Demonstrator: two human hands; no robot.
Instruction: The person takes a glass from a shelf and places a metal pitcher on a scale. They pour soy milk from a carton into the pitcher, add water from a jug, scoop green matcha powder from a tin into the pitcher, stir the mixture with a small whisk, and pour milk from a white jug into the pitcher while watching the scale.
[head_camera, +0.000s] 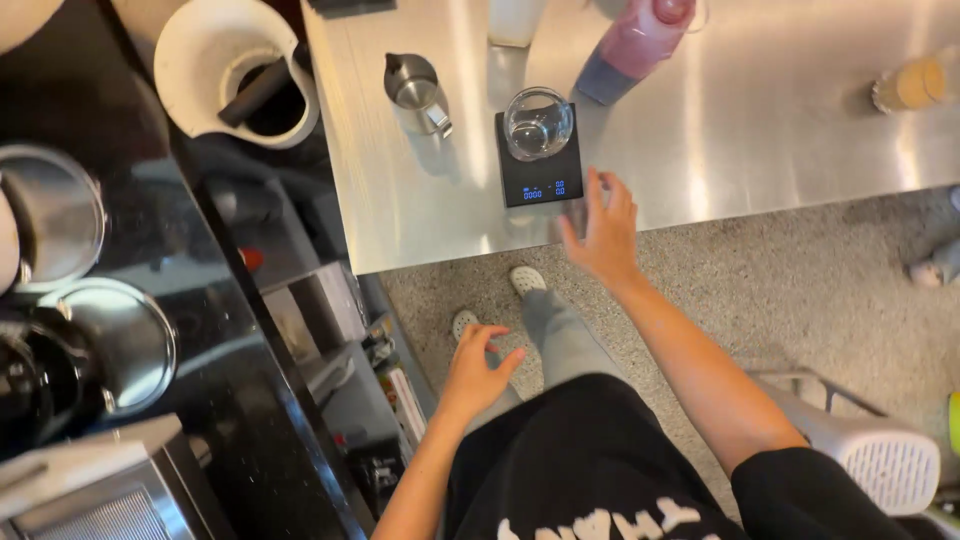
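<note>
Right hand (603, 232): fingers spread, palm down, holding nothing; it hangs at the near edge of the steel counter (760, 130), just beside the lower right corner of the black scale (541, 170), apparently not touching it.

Left hand (475, 368): loosely open, empty, well apart from the counter, held low over the speckled floor (800, 270) near the person's own shoes (a resting pose, by the look of it).

Black scale: flat, square, display lit, set close to the counter's near edge, probably so the readout faces the person.

Glass cup (538, 123): clear, upright, centred on the scale's far half, beyond the right fingertips; seems empty or nearly so.

Small steel pitcher (417, 92): on the counter, left of the scale, apart from it.

Pink bottle (635, 45): beyond the scale and slightly to its right, partly cut off by the frame.

White tub (235, 68): far left of both hands, off the counter, with a dark bar across its mouth.
</note>
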